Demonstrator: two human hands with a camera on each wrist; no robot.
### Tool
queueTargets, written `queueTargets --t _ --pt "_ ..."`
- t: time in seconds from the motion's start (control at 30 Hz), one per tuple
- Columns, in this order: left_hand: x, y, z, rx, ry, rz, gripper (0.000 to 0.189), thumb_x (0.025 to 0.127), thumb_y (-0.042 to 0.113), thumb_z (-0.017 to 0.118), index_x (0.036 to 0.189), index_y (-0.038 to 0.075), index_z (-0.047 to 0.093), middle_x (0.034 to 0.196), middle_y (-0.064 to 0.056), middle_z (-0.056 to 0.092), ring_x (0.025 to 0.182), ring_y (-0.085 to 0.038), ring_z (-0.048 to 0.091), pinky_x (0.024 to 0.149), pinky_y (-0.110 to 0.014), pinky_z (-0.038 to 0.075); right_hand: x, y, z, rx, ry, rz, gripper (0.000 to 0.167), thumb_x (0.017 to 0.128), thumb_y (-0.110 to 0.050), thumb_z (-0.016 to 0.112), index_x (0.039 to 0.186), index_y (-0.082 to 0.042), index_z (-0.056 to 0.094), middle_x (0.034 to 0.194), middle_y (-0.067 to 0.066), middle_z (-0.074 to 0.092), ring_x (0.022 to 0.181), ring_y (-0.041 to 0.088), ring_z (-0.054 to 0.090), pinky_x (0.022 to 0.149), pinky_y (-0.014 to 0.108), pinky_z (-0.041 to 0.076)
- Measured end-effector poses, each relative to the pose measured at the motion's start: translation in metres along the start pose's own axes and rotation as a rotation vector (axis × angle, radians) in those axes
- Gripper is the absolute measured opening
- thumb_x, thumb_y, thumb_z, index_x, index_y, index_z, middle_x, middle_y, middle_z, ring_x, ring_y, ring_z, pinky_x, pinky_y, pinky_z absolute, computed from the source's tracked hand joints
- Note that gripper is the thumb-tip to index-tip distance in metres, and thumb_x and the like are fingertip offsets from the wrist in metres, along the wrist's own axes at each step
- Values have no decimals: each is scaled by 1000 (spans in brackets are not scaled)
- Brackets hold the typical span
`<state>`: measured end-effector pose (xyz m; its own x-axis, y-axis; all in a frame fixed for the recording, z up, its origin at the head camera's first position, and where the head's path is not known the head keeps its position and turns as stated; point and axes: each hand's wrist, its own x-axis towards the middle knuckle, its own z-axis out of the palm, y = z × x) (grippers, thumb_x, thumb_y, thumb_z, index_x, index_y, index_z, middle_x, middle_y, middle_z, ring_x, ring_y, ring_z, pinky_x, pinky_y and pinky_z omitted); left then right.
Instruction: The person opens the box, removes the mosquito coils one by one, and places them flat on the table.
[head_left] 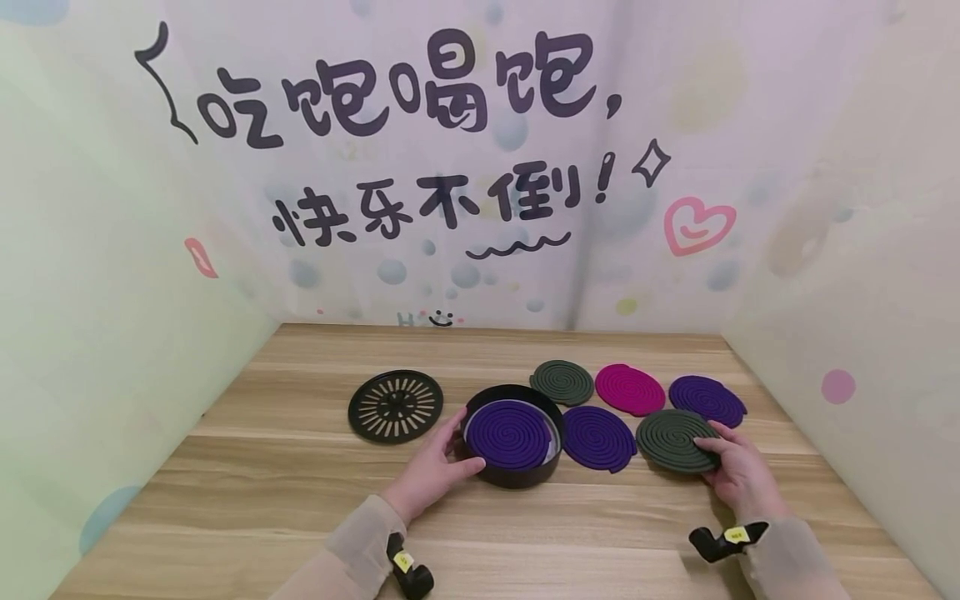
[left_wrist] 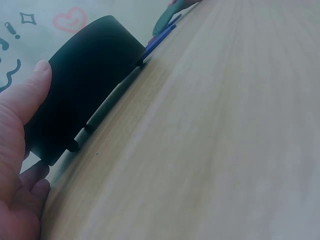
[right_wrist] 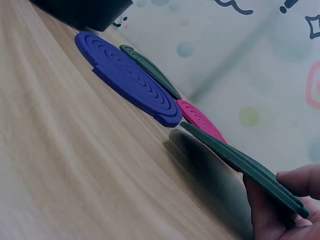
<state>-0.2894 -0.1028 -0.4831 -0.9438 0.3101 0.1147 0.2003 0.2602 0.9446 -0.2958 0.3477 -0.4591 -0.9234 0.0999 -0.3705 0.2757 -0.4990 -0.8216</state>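
My left hand (head_left: 437, 472) grips the left side of a round black mosquito coil tin (head_left: 517, 477), thumb at the near side and fingers behind. Inside the tin lies a purple mosquito coil (head_left: 507, 435) on a pale lining. Low feet show under the tin in the left wrist view. My right hand (head_left: 738, 468) pinches a dark green mosquito coil (right_wrist: 235, 159) at its right edge, thumb on top and fingers beneath. That coil tilts above the table, with its shadow below it in the right wrist view.
A slotted black lid (head_left: 396, 407) lies left of the tin. Right of the tin are a purple coil (head_left: 598, 438), a green coil (head_left: 562, 382), a pink coil (head_left: 630, 389) and another purple coil (head_left: 707, 401). Printed fabric walls enclose the wooden table (head_left: 570, 542).
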Motion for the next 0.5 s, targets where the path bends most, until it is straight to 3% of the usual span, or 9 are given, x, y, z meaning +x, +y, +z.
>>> queueTargets --t 0.33,0.5 --pt "1 -2 0 -6 -1 -5 87 84 30 76 153 12 24 153 -23 25 136 -43 32 109 -50 32 -7 6 0 -220 71 -130 31 89 8 58 113 -12 53 85 -15 58 79 1 62 75 21 55" --pt "1 -3 0 -8 4 -7 87 84 31 76 153 12 25 153 -22 26 136 -43 33 109 -50 33 -11 7 3 -354 148 -175 38 88 4 58 125 1 46 91 -8 57 74 1 60 70 20 55"
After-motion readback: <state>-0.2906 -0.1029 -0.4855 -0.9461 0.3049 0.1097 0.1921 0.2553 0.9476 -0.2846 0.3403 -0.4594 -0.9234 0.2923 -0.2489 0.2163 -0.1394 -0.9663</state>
